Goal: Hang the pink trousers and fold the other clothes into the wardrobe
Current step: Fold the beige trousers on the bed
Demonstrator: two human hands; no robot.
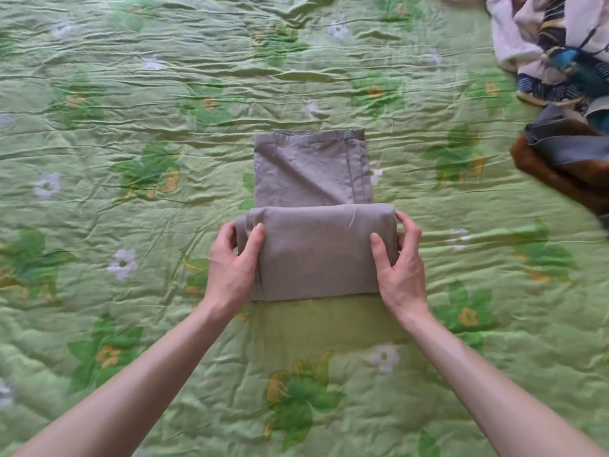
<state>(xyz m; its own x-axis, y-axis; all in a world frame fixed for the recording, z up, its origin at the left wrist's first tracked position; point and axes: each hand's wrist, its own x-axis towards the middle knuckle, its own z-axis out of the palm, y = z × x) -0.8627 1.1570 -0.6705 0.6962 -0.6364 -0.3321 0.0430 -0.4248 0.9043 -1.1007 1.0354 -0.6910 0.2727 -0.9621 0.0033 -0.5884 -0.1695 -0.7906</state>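
The left hand (234, 258) and the right hand (400, 258) each pinch one end of the folded grey cloth (316, 252), thumbs on top. It lies on the green bed cover (131, 127). It looks soft, light and floppy, so holding both ends seems best. More clothes (560, 61) sit well beyond it to the right.
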